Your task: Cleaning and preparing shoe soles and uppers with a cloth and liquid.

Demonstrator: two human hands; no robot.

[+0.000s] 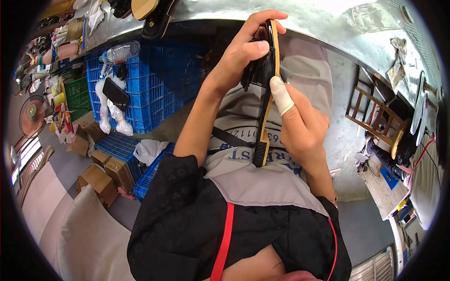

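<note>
A black sandal (pixel 264 65) with a tan sole edge is held on its side above my lap, toe end away from me and its heel close to my apron. My left hand (pixel 243 51) is closed around the toe end, with the thumb over the black straps. My right hand (pixel 304 124) has curled fingers and a white covering on one fingertip, which presses the sole edge near the middle of the sandal. What lies under the right fingers is partly hidden. Beyond them, more black and tan footwear (pixel 157 21) lies on the metal worktable (pixel 211 10).
Left are blue crates (pixel 154 89) with a clear bottle (pixel 121 52) and a dark phone-like slab (pixel 116 93) on top. Cardboard boxes (pixel 119 174) and a fan (pixel 33 116) are farther left. A clear jar (pixel 372 18) stands far right, above a wooden frame (pixel 375 112).
</note>
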